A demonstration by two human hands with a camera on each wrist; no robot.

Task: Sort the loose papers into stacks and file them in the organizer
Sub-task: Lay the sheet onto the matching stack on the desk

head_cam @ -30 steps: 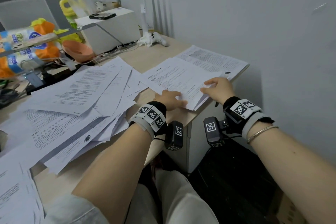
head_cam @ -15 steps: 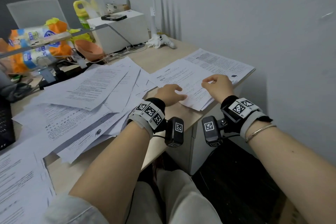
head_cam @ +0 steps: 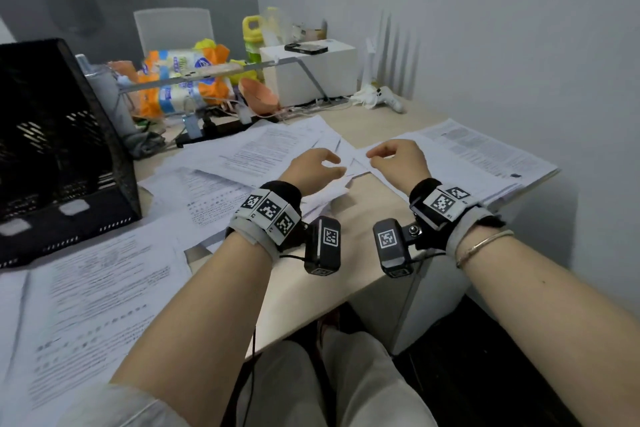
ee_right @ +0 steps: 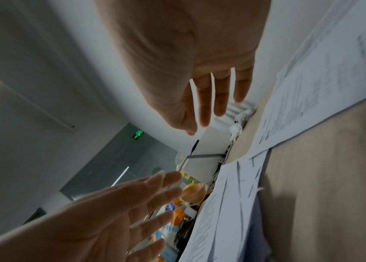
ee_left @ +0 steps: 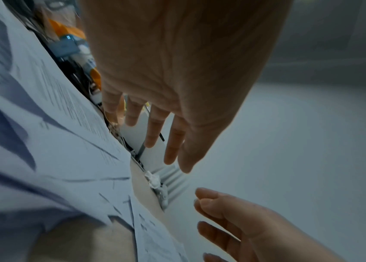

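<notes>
Both of my hands hover a little above the desk and hold nothing. In the head view my left hand (head_cam: 320,166) and right hand (head_cam: 391,158) face each other with fingers relaxed. The wrist views show the left hand's fingers (ee_left: 155,131) and the right hand's fingers (ee_right: 213,101) straight and spread. A squared stack of printed papers (head_cam: 485,156) lies at the desk's right corner, just beyond my right hand. Loose papers (head_cam: 256,156) are strewn across the middle and left, with more sheets (head_cam: 97,295) near me. A black mesh organizer (head_cam: 62,149) stands at the left.
Along the back stand a white box (head_cam: 311,80) with a phone (head_cam: 306,48) on top, an orange bowl (head_cam: 259,94), packs of tissue (head_cam: 183,80) and a yellow-green bottle (head_cam: 252,35). The wall runs close along the right. Bare desk (head_cam: 363,208) shows between my wrists.
Both hands have lifted off the right-hand stack and opened above the desk. The view has swung left, bringing the black organizer into sight.
</notes>
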